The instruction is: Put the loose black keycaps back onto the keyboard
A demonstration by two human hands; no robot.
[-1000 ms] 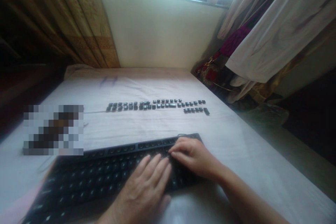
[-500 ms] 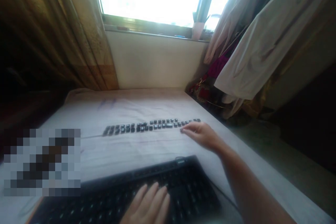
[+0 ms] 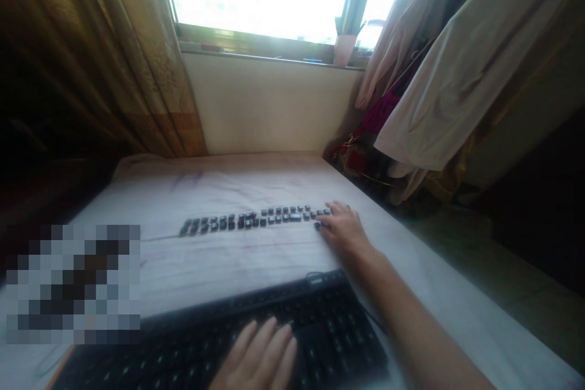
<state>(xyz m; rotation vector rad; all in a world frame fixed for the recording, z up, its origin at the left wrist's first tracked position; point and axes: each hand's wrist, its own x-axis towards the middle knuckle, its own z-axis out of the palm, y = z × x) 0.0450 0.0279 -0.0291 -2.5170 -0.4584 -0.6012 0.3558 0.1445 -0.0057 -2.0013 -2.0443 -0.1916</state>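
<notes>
A black keyboard (image 3: pixel 228 341) lies tilted across the near part of the cloth-covered surface. My left hand (image 3: pixel 260 356) rests on its keys with the fingers stretched out. Farther off, loose dark keycaps (image 3: pixel 237 221) form two long rows on the pale cloth. My right hand (image 3: pixel 342 228) reaches over the right end of these rows, fingers apart. One keycap (image 3: pixel 317 225) sits by the thumb tip, just in front of the rows; whether the thumb touches it I cannot tell. The hand covers part of the rows' right end.
A pixelated patch (image 3: pixel 73 283) hides something dark on the left. Behind the pale sheet (image 3: pixel 219 180) are a wall, a bright window and a pink cup (image 3: pixel 343 50) on the sill. A curtain (image 3: pixel 150 73) hangs left, clothes (image 3: pixel 425 97) right. The keyboard's cable runs along its right side.
My right hand has opened from a pinch on a keycap, which now sits by the thumb, and its fingers have spread over the rows' end. My left hand has stayed on the keyboard.
</notes>
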